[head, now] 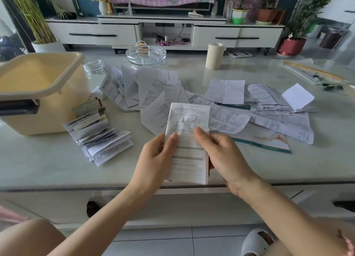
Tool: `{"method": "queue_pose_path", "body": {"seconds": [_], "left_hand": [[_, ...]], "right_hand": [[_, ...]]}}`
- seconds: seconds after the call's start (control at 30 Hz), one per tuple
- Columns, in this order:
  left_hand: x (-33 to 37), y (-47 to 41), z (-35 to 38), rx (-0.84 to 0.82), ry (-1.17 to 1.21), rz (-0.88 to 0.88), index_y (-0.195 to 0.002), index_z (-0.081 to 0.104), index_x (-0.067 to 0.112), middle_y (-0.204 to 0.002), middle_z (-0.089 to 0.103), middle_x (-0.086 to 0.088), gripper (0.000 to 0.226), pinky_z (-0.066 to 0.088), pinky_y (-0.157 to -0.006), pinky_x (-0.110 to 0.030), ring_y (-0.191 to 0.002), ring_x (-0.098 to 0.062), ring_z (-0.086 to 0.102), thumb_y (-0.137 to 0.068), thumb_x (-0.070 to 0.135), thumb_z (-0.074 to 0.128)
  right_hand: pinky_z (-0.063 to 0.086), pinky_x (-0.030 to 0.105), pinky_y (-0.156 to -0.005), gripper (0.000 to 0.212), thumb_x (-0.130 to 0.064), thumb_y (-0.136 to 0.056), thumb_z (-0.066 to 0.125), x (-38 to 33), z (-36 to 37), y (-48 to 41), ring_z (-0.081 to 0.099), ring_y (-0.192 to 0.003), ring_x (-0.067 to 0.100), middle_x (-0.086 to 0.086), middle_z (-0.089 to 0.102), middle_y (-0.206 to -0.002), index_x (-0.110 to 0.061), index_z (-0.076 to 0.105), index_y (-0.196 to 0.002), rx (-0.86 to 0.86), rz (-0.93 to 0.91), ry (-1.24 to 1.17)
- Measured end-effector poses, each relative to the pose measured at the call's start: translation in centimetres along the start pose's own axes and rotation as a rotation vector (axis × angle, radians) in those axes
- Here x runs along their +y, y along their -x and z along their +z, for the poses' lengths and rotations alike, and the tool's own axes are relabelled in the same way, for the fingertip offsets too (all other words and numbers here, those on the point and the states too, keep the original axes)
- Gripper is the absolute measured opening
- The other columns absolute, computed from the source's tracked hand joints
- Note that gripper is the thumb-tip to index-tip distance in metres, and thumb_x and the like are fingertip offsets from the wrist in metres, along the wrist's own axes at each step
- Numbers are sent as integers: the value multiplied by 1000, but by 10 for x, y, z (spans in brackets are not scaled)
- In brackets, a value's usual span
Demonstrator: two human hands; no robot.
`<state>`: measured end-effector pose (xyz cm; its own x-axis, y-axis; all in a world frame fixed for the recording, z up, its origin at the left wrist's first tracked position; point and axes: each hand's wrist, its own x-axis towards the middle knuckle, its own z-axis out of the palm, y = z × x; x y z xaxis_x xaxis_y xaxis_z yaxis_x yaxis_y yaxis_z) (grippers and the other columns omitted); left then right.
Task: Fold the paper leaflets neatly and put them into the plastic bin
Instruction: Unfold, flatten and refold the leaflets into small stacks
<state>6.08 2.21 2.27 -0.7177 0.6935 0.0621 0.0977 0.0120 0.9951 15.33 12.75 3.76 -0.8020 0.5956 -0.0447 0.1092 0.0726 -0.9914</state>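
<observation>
You hold one long leaflet (189,117) upright over the near edge of the table (48,159). Your left hand (155,159) pinches its left side, and your right hand (224,156) grips its right side, thumb on the front. The main risk is a crooked crease: the paper is already wrinkled near your thumbs, so folding in mid-air may let the layers slide and the corners miss. Its lower end hangs past the table edge, so a loose grip would probably drop it to the floor. The bin (53,113) stands open at the far left, with the folded pile (99,138) just beside it. Reaching across could scatter that pile or the loose sheets (226,91) ahead. There is bare table in front of your left hand to press the fold flat. The glass ashtray (146,55) sits well behind.
</observation>
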Motion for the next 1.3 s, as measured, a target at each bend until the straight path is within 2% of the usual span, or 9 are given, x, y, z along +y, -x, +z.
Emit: {"method": "queue_pose_path", "body": {"seconds": [0.1,0.23,0.4,0.53,0.67,0.8,0.97,1.13,1.3], "left_hand": [[0,-1,0,14,96,-51,-93,58,3,-75,64,0,25,50,-63,-22,-71,-13,60,-96,23,45],[1,-2,-4,-13,156,-113,-94,60,5,-80,61,-6,22,50,-58,-29,-69,-15,59,-97,19,43],[4,-3,-9,-119,356,-242,-87,59,6,-75,59,-9,32,43,-39,-25,-55,-15,58,-95,11,29],[0,-1,-10,-231,401,-337,-86,72,12,-77,68,-10,55,48,-43,-25,-60,-19,62,-98,32,22],[-8,-2,-9,-289,327,-317,-103,68,12,-80,67,-14,74,47,-43,-25,-61,-22,64,-81,65,21],[-13,5,0,-54,138,-189,-91,61,7,-62,58,-5,37,41,-37,-22,-46,-17,56,-95,38,40],[-15,4,0,232,-139,92,-80,53,0,-51,52,0,38,34,-33,-18,-40,-10,48,-97,32,42],[-16,0,2,329,-193,205,-76,47,-3,-62,51,-11,39,38,-39,-15,-53,-18,45,-97,30,42],[-6,-9,0,400,-96,231,-65,42,9,-56,44,-4,37,36,-35,-15,-49,-14,43,-97,27,44]], "right_hand": [[55,36,-53,27,-31,-90,54,-1,0,0,69,-74,23,15,70,-90,-8,64,-101,-80,24,-34],[51,47,-87,23,-14,-94,50,3,-1,0,65,-101,29,11,69,-110,-12,61,-115,-131,123,-227],[52,31,-78,16,-6,-89,55,6,-3,-1,67,-91,22,6,72,-94,-13,69,-92,-66,62,-240],[47,11,-65,26,8,-82,59,5,-4,-1,65,-76,-1,-9,72,-77,-13,75,-80,-31,-225,-37],[48,22,-66,40,19,-73,53,18,1,-6,63,-77,12,6,68,-81,-14,75,-68,35,-426,75],[45,20,-68,31,7,-79,48,24,9,-2,58,-79,10,4,62,-84,-10,73,-72,54,-494,247],[49,29,-44,27,-25,-100,36,7,14,1,62,-61,14,4,59,-93,-22,48,-124,5,-61,-146],[33,21,-33,28,-30,-88,62,15,28,5,45,-37,14,0,53,-52,-10,50,-104,-72,-28,-31],[34,19,-33,20,-24,-89,61,15,33,-5,45,-33,9,4,53,-49,-5,57,-94,68,-302,60]]}}
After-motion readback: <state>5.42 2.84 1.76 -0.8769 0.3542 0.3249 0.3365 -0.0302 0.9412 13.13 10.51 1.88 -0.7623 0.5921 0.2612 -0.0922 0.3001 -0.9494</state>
